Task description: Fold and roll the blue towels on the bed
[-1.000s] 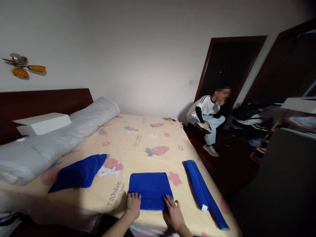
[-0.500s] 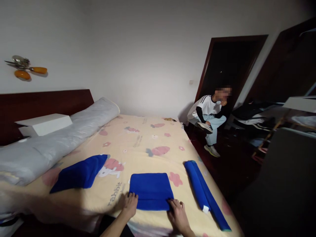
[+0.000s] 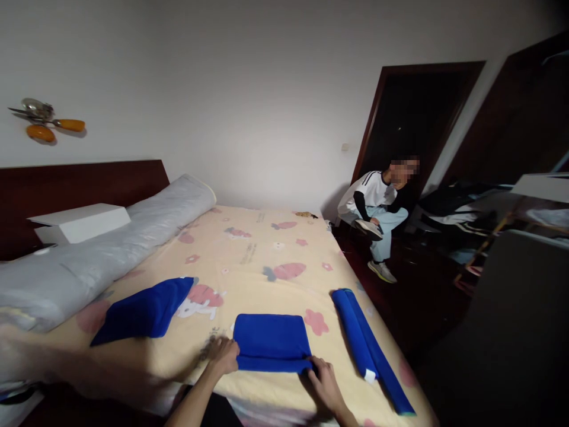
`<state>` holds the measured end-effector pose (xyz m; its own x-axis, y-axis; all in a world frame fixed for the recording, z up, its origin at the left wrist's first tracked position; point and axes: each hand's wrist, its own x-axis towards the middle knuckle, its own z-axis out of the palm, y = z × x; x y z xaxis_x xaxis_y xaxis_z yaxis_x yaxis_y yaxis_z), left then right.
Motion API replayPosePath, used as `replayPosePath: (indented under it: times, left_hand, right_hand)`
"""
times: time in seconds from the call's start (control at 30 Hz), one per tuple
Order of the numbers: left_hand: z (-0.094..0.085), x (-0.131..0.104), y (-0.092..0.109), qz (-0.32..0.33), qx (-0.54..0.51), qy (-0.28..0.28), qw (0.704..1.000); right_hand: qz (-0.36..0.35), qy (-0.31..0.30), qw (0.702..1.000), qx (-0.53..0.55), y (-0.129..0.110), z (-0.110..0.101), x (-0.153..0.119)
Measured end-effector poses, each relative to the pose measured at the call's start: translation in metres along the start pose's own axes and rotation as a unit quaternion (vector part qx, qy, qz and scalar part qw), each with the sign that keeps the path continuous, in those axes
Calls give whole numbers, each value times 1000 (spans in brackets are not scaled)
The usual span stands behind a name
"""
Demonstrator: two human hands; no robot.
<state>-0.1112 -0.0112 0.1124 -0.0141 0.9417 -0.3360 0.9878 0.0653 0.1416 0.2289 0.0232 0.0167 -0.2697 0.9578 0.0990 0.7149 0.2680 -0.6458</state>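
Observation:
A blue cloth [image 3: 272, 335] lies on the bed [image 3: 249, 267] in front of me, with a narrow fold along its near edge. At that fold's left end, my left hand [image 3: 226, 356] has its fingers closed on the cloth. My right hand [image 3: 323, 379] grips the right end of the same fold between thumb and fingers. To the right lies a long, folded blue cloth [image 3: 362, 338] with a white tag. Another blue cloth [image 3: 149, 311] lies loosely crumpled on the left.
A rolled grey mattress [image 3: 106, 255] runs along the headboard [image 3: 80, 184], beside a white box [image 3: 89, 224]. A person [image 3: 373, 204] sits beyond the bed's right side. A dark grey cabinet [image 3: 515, 314] stands at the right.
The cloth's near edge has been folded further away from me, so the cloth is shorter. Both hands have shifted slightly with it. The seated person's hand has dropped from the face.

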Motion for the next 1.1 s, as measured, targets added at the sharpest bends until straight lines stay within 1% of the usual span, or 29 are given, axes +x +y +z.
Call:
replayPosePath:
  times: [0.13,0.2,0.27,0.33,0.4,0.53,0.6,0.63,0.7,0.77,0.9,0.97,1.03,1.1]
  left_hand:
    - [2,1,7,-25,22,12,999]
    - [7,0,8,-28,28,5,999]
    - [14,0,10,-17,31,-3,999]
    - [21,0,13,6,29,1,1000]
    - [27,0,21,44,22,11,999]
    - [36,0,45,152,-8,34,988]
    - [40,-1,53,183,-17,31,982]
    - [42,-1,55,187,-19,27,982]
    - [45,-1,51,177,-20,29,984]
    - [46,0,41,150,-20,43,987]
    - [46,5,15,88,-15,79,993]
    - [45,8,6,64,-11,93,994]
    - [45,10,2,51,-10,102,993]
    - [45,11,4,50,-11,108,993]
  right_hand:
    - [-11,-12,997,-70,-8,2,1]
    - [-13,-6,993,-120,-15,4,3]
    - [-11,9,986,-166,-23,7,4]
    - [-13,23,981,-191,-33,10,5]
    - [-37,11,983,-179,-45,15,5]
    - [-99,-62,988,-99,-69,29,6]
    - [-113,-95,986,-77,-78,37,8]
    - [-119,-112,984,-74,-80,41,10]
    - [-126,-138,979,-75,-82,46,14]
    - [-115,-134,980,-90,-78,48,17]
    - [-64,-61,987,-131,-59,41,19]
    - [-47,-38,988,-143,-49,35,18]
    - [-30,-25,987,-154,-39,29,17]
    - [-16,-15,986,-166,-33,27,15]
